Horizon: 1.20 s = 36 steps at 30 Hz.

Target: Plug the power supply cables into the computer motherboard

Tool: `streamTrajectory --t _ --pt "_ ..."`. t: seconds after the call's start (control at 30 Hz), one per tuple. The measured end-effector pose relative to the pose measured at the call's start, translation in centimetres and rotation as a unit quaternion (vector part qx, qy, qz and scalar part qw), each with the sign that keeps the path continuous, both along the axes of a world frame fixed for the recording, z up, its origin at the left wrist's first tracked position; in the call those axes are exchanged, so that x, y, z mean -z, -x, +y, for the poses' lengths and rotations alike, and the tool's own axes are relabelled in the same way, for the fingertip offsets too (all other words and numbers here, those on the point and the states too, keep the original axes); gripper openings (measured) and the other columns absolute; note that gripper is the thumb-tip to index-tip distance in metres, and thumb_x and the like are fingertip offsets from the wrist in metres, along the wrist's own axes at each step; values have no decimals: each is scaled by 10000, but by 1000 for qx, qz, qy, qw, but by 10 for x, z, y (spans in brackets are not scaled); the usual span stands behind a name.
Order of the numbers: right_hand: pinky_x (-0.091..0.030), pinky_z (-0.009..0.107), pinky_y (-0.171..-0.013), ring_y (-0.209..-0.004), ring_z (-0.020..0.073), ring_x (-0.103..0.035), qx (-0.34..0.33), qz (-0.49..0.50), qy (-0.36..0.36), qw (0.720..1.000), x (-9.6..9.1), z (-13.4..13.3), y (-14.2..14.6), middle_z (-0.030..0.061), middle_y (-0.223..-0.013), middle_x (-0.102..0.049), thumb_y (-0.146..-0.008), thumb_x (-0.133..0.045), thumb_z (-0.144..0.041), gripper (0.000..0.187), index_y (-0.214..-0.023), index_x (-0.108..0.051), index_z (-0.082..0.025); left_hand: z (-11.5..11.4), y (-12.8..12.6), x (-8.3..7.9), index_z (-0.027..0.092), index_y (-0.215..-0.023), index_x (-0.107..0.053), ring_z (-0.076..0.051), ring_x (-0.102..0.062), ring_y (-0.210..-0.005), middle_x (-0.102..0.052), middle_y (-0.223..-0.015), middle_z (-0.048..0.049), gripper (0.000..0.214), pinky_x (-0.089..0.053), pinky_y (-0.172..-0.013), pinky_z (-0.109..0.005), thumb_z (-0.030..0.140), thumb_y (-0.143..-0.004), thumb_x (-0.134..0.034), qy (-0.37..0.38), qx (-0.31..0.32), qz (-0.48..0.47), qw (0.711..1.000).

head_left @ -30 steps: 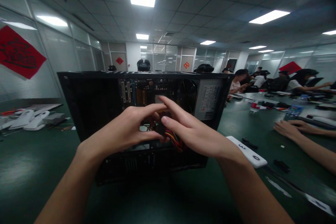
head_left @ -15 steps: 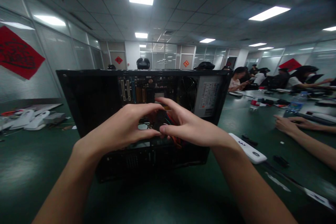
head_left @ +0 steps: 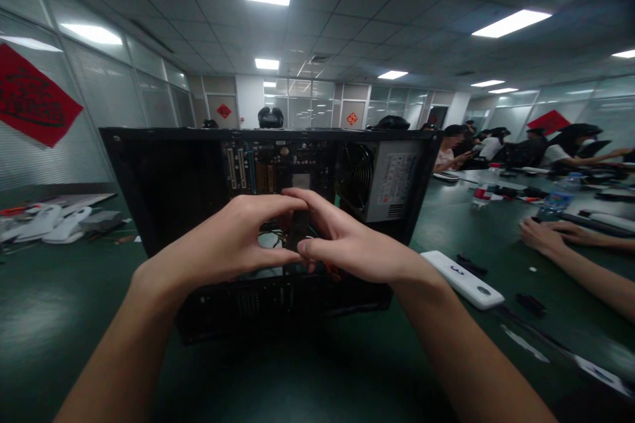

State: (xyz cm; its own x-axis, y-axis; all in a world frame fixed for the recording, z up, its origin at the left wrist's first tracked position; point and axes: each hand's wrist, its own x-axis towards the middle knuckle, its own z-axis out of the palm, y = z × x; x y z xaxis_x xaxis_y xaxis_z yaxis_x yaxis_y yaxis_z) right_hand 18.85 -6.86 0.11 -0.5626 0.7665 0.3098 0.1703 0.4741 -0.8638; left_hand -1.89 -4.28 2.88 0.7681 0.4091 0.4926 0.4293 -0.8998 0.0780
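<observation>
An open black computer case (head_left: 163, 135) stands on the table, its inside facing me. My left hand (head_left: 228, 231) and my right hand (head_left: 354, 244) meet in front of it. Between their fingertips is a small dark block-shaped part (head_left: 299, 228), pinched by both hands; its exact kind is hard to make out. Thin coloured cables (head_left: 331, 269) show beneath my right hand. Behind my fingers lie the motherboard (head_left: 315, 157) with its slots, a round fan (head_left: 358, 172) and the silver power supply (head_left: 397, 178). My hands hide the case's middle.
White devices (head_left: 67, 225) and a grey box (head_left: 105, 221) lie on the left of the green table (head_left: 44, 317). To the right are a white power bank-like device (head_left: 461, 279), small black parts (head_left: 530, 304), bottles (head_left: 565, 193) and another person's hands (head_left: 543, 234).
Both hands have shifted slightly left with the dark part between them. The fingers of my right hand have drawn closer together. The view has shifted a little.
</observation>
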Motion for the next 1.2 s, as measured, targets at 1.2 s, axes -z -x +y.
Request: streamTrajectory --t 1.2 --pt "-511 353 -869 -992 215 -610 259 -175 -555 771 43 60 -20 126 -1084 -650 -1042 -380 -244 357 -1182 -698 -167 41 -12 29 183 -1201 -636 -184 -689 -968 -704 -1092 -85 289 -557 -862 -289 327 -964 -554 -208 -39 -48 976"
